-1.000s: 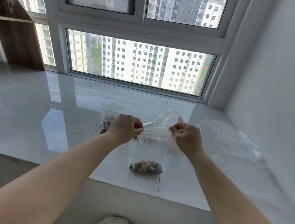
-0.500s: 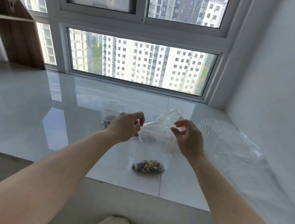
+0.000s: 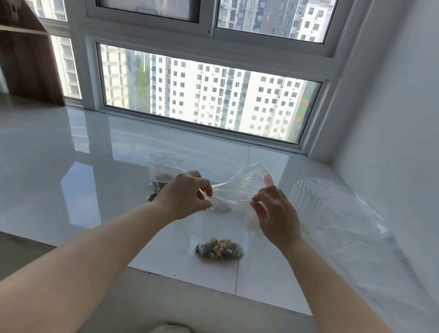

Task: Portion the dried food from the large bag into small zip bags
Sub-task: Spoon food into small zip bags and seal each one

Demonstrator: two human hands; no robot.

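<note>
I hold a small clear zip bag (image 3: 224, 227) upright above the white sill, its red zip line stretched between my hands. My left hand (image 3: 187, 198) pinches the bag's top left corner and my right hand (image 3: 275, 215) pinches the top right. A small heap of mixed nuts and dried food (image 3: 218, 249) lies at the bag's bottom. Behind my left hand stands another small clear bag (image 3: 164, 171) with dark dried food in it. A large, flat clear bag (image 3: 360, 230) lies to the right by the wall.
A ribbed clear plastic cup (image 3: 308, 207) stands upright just right of my right hand. A loose clear bag (image 3: 252, 175) rises behind my hands. The glossy white sill (image 3: 55, 166) runs left to a wooden shelf unit (image 3: 25, 53). The window sits behind, a white wall on the right.
Both hands let their fingers loosen half a second ago and now pinch the bag's top again, with the zip line pulled flat and straight between them. The bag has stayed in place.
</note>
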